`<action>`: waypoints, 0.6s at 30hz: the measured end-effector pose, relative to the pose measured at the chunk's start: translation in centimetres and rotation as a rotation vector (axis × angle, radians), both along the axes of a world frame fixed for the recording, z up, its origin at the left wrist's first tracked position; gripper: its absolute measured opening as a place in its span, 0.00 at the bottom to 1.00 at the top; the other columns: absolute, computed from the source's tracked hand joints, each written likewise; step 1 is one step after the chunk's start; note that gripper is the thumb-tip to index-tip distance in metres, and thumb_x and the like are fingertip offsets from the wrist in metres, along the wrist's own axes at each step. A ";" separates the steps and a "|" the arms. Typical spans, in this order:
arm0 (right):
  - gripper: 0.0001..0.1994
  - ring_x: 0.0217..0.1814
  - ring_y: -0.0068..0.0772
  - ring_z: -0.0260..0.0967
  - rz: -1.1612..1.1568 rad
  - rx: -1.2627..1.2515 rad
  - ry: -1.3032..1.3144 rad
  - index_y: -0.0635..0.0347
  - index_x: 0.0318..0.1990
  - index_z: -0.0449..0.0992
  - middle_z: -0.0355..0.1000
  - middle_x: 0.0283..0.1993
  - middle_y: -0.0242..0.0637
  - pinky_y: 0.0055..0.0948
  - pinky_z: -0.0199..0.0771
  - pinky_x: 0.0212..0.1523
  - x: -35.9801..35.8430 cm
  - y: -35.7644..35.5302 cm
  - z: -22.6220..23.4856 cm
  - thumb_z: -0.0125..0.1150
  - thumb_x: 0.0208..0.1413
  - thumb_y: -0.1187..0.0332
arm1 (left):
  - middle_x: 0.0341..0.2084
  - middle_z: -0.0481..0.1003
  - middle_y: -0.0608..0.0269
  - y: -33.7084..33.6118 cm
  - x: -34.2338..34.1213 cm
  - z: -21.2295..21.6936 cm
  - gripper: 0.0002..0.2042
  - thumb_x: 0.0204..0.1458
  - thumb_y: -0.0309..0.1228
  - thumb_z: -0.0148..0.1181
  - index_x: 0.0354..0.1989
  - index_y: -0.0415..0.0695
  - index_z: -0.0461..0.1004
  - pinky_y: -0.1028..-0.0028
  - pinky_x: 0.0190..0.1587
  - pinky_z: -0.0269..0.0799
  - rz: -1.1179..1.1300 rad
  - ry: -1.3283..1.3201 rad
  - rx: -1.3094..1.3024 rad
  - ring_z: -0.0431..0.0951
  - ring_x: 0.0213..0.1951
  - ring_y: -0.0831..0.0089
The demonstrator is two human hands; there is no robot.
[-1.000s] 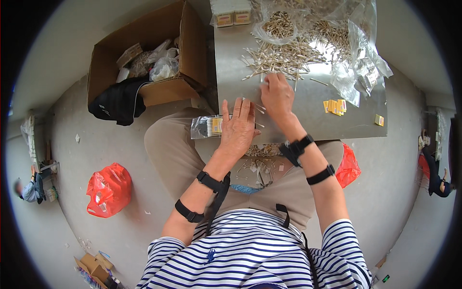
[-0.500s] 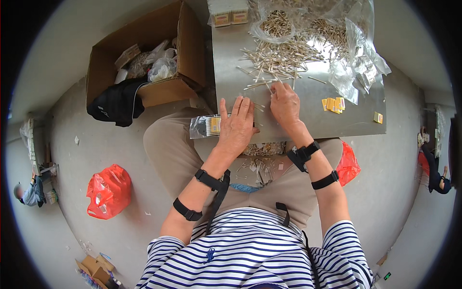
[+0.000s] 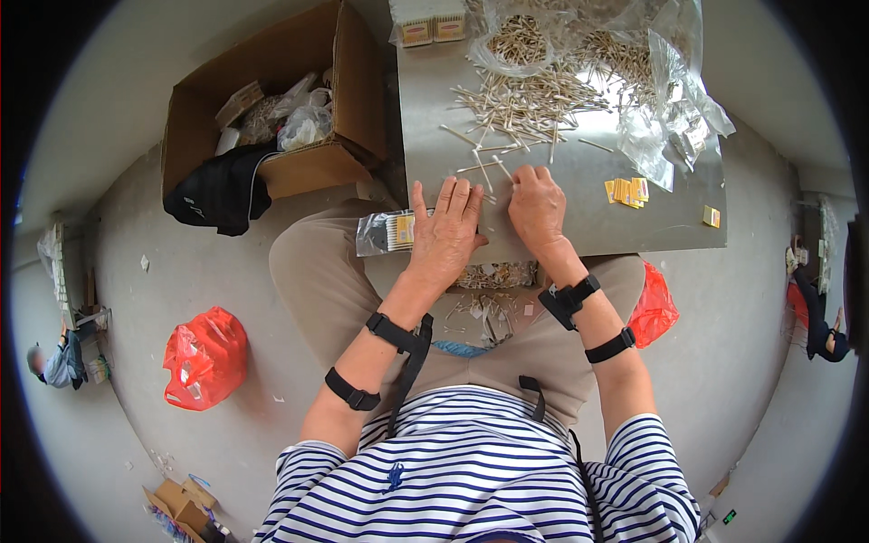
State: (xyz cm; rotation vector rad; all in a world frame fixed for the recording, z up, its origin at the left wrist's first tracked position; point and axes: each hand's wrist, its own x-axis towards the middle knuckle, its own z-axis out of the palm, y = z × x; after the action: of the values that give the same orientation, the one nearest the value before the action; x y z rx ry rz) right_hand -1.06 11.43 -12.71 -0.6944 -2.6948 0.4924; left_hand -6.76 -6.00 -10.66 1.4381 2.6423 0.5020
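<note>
My left hand (image 3: 445, 233) lies flat with fingers spread on the near edge of a shiny metal table (image 3: 579, 195), pressing on a clear plastic packet (image 3: 385, 233) of small sticks that pokes out to its left. My right hand (image 3: 536, 206) rests beside it, fingers curled down over a few loose sticks at the table edge; what it grips is hidden. A heap of thin pale sticks (image 3: 529, 95) spreads over the table beyond both hands. More sticks lie in my lap (image 3: 489, 290) under the table edge.
Crumpled clear bags (image 3: 674, 109) sit at the table's far right, small yellow packets (image 3: 626, 190) to the right of my hands, boxed packs (image 3: 425, 27) at the far left corner. An open cardboard box (image 3: 272, 118) stands left of the table. Red plastic bags (image 3: 204, 357) (image 3: 654, 303) lie on the floor.
My right hand has drawn back from the stick heap toward the table's near edge, beside the left hand. The left hand has stayed on the packet.
</note>
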 end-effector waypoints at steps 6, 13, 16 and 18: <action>0.04 0.43 0.49 0.75 -0.052 0.042 0.028 0.57 0.35 0.76 0.71 0.39 0.43 0.45 0.76 0.40 -1.3 0.7 0.5 0.63 0.51 0.72 | 0.64 0.62 0.57 0.0 -0.2 0.0 0.38 0.47 0.41 0.73 0.68 0.44 0.66 0.37 0.71 0.41 -0.005 0.010 -0.021 0.59 0.70 0.59; 0.08 0.45 0.49 0.74 0.152 0.058 0.059 0.57 0.36 0.77 0.70 0.42 0.42 0.46 0.75 0.40 -3.7 -1.1 0.4 0.66 0.47 0.71 | 0.63 0.62 0.57 0.3 -0.2 0.3 0.36 0.46 0.40 0.73 0.65 0.43 0.68 0.35 0.70 0.42 -0.011 -0.006 -0.029 0.58 0.70 0.59; 0.07 0.44 0.49 0.74 0.259 0.065 0.086 0.57 0.36 0.77 0.70 0.40 0.42 0.46 0.75 0.40 -3.0 -1.0 0.2 0.65 0.48 0.71 | 0.63 0.61 0.57 0.0 -0.1 -0.1 0.36 0.46 0.40 0.73 0.65 0.43 0.68 0.35 0.70 0.42 -0.001 -0.010 -0.009 0.57 0.71 0.59; 0.06 0.44 0.50 0.74 0.244 0.000 0.023 0.57 0.36 0.77 0.71 0.39 0.42 0.47 0.75 0.41 -2.4 -1.0 0.2 0.64 0.49 0.72 | 0.64 0.61 0.57 -0.2 0.0 -0.3 0.36 0.46 0.40 0.73 0.65 0.43 0.68 0.35 0.71 0.42 0.008 -0.018 0.010 0.56 0.72 0.59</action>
State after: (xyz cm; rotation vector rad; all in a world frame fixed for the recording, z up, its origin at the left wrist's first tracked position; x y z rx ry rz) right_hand -3.50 10.39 -12.51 -0.3574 -2.7713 0.5551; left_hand -6.80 -6.21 -10.93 1.4191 2.6369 0.5264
